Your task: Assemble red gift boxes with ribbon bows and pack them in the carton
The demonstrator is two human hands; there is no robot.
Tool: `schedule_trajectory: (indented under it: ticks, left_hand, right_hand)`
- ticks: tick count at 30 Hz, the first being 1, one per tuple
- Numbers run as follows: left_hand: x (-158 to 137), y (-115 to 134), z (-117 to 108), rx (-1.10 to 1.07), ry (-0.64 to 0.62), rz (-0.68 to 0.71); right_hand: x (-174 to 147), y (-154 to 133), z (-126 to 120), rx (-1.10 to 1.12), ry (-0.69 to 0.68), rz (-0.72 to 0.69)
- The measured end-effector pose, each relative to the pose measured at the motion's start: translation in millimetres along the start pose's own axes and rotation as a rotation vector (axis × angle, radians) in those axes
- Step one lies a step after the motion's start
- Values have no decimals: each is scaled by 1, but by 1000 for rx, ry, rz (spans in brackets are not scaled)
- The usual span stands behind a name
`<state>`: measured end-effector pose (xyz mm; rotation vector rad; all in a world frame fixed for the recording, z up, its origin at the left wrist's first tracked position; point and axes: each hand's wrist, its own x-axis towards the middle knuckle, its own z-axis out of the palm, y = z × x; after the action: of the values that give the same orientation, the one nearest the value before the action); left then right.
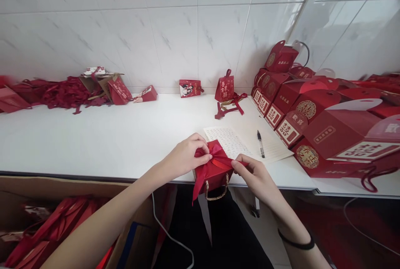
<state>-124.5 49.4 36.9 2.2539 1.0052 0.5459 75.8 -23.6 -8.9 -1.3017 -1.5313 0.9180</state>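
A small red gift box (pixel 218 182) with a twisted gold rope handle (pixel 216 198) rests at the table's front edge. Red ribbon (pixel 201 175) is gathered in a bow across its top, and one tail hangs down the left side. My left hand (pixel 194 152) is closed on the ribbon at the bow's middle, thumb and fingers pinched. To the right, my right hand (pixel 252 172) pinches a ribbon end stretched out from the bow. A sheet of handwritten paper (pixel 228 139) lies just behind the box.
A black pen (pixel 260 144) lies on the paper at right. Stacked red boxes (pixel 337 135) fill the right side. A triangular red box (pixel 225 88) and a small photo box (pixel 190 88) stand by the wall. Piled ribbons (pixel 65 94) lie far left. Below is a carton (pixel 137 223) of red items.
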Motion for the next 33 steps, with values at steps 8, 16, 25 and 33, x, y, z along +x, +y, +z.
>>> schedule_trajectory:
  ticks: [8,16,25,33]
  left_hand:
    - [-3,-8,10,-63,92,4]
    - [-5,-9,4,-137,62,-6]
    - [-38,-10,-2,94,286,-131]
    - [-35,-9,3,-152,274,-199]
  right_hand:
    - [-5,5,0,189,29,79]
    - [-2,-1,-36,9,229,-44]
    - [69,-25,-17,-168,-176,-181]
    - [62,-13,-3,8,-171,-97]
